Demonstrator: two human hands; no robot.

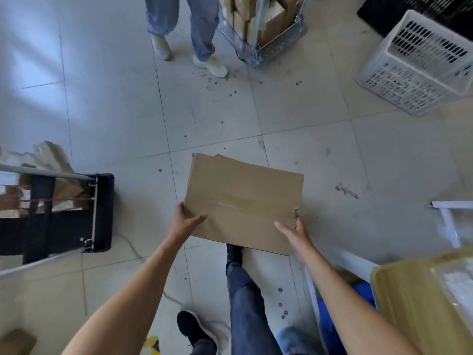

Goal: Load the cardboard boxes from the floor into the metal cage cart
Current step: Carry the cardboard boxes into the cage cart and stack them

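I hold a flat brown cardboard box (243, 198) above the tiled floor in front of me. My left hand (188, 219) grips its near left corner, thumb on top. My right hand (294, 230) grips its near right edge. The box has a taped seam across its top face. A metal cage cart (268, 44) with several cardboard boxes inside stands at the top centre, well beyond the box. Another metal cart frame with a black base (99, 213) and cardboard in it stands at the left.
Another person's legs (202, 26) stand beside the far cart. A white slatted plastic crate (419, 65) sits at the top right. A large cardboard box (422, 298) lies at the lower right, next to white metal rails (448, 219). My own legs are below the held box.
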